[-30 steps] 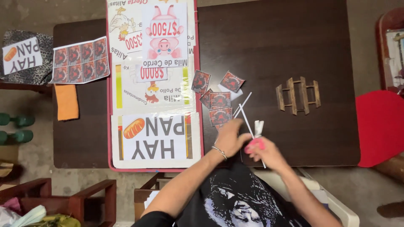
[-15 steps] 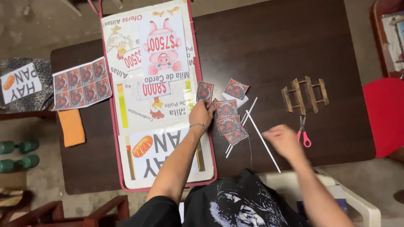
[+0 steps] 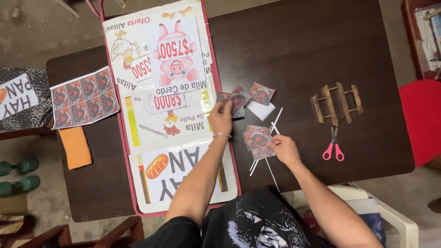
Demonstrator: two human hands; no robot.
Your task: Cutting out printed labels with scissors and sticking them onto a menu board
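Half a second back the left hand [image 3: 221, 117] was lying lower, beside the loose cut cards; now it is sitting higher on the tabletop [image 3: 303, 46], at the right edge of the big poster [image 3: 138, 133], its grip pinching one small dark card [image 3: 239, 98] and holding it tilted just above another card lying there. The right hand [image 3: 285, 149] was out to the right near the pink-handled scissors [image 3: 334, 149] with its fingers open; now it is pulled in toward the middle, fingertips pressing on the small stack of cut cards [image 3: 258, 140], flat on it rather than clenched around it. The scissors are lying alone, well apart from both hands, just below the little wooden rack [image 3: 336, 103]. Thin white paper strips [image 3: 268, 138] are fanning out from under the stack, and one more cut card [image 3: 262, 93] is resting over a white scrap near the left hand.

The tabletop is dark brown wood, and the red-edged poster with its pig, chicken and bread pictures is covering its left-middle part. An uncut sheet of cards [image 3: 85, 97] is lying at the left end, with an orange cloth [image 3: 76, 147] below it. Beyond the table, green dumbbells [image 3: 18, 177] are sitting on the grey floor at the left, a red chair [image 3: 421, 121] is standing at the right, and a white plastic chair [image 3: 399, 220] is showing beside the person's right arm
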